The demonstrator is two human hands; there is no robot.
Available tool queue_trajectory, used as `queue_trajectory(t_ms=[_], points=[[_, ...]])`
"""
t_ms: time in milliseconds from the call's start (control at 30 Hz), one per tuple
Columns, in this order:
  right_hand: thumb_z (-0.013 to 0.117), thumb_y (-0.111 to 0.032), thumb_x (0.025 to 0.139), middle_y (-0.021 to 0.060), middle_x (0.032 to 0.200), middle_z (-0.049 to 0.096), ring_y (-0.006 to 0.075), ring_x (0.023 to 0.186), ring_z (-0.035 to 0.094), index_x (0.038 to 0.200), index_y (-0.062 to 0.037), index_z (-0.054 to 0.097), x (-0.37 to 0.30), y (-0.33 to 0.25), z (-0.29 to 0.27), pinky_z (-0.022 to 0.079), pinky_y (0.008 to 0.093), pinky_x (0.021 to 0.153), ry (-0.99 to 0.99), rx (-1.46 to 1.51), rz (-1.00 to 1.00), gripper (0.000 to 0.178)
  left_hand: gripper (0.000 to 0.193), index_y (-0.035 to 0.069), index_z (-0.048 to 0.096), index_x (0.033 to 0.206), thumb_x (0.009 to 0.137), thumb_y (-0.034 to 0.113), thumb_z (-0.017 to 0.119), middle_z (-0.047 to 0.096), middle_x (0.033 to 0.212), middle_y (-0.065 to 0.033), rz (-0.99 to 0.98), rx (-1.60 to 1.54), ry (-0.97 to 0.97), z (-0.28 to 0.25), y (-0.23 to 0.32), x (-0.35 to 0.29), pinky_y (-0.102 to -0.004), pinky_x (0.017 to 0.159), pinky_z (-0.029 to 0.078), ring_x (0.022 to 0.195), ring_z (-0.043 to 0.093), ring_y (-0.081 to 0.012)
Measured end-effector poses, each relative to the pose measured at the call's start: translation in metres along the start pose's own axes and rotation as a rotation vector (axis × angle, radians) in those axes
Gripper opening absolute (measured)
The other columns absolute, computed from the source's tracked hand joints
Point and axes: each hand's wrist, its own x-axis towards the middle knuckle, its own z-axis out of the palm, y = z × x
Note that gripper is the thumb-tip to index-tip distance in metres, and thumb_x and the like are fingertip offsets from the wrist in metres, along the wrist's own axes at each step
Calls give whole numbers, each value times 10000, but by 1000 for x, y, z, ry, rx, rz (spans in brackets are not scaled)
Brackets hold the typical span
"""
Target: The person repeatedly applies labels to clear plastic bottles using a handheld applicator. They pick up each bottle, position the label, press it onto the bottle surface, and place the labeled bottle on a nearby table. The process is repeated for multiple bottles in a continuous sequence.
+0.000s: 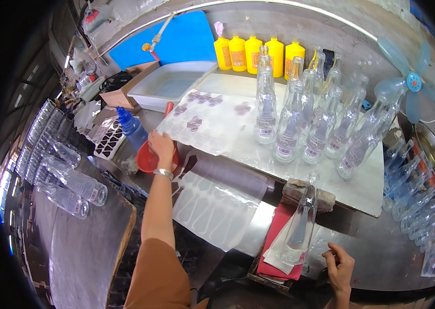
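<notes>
As the head view shows it, our left hand [162, 147] is over the near rim of the red bowl [145, 160], its fingers bent and close together; we cannot tell whether the tips pinch anything or what the bowl holds. We should work over the rim there, judging that anything wet or sticky on the fingers could mark the printed sheet [217, 116], whose corner lies just beside them. Lifting the wrist well up before swinging across would spare the clear patterned sheet [217, 211] too.

In the same view, the clear glass bottle [300, 232] lies tilted, neck on the padded block [325, 200], base toward us on the folded white cloth [274, 252] over the red cloth [280, 219]. Our right hand [339, 268] is near its base, not touching; the fingers are loosely curled, index and thumb apart, with nothing visible between them. Since round glass may roll, we would do well to steady the base with that hand before pressing on the side. The labelled bottles [316, 135] stand close together on the table, so we want our elbows low and movements short.
</notes>
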Motion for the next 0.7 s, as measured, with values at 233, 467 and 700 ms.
queue_trajectory(t_ms=[233, 467, 700], points=[[662, -49, 894, 88, 780, 721, 80, 576, 555, 1108, 37, 696, -3, 15, -5, 446, 240, 556, 27, -66, 3, 233, 274, 58, 698, 1058, 951, 270, 561, 687, 1013, -151, -609, -353, -683, 34, -85, 12, -503, 684, 549, 895, 663, -326], [712, -72, 864, 129, 824, 716, 179, 563, 607, 1117, 23, 703, 7, 12, 3, 488, 297, 569, -26, -94, -47, 270, 327, 15, 663, 892, 949, 327, 582, 683, 805, -138, -351, -987, -115, 33, -44, 52, -327, 552, 497, 651, 649, -274], [717, -69, 853, 126, 831, 718, 193, 567, 608, 1105, 14, 705, 1, 8, -1, 490, 313, 564, -10, -135, -25, 265, 647, 6, 492, 1446, 1002, 476, 509, 418, 1549, -210, 578, -50, -449, -25, 98, -63, -585, 1186, 217, 1456, 358, -350]])
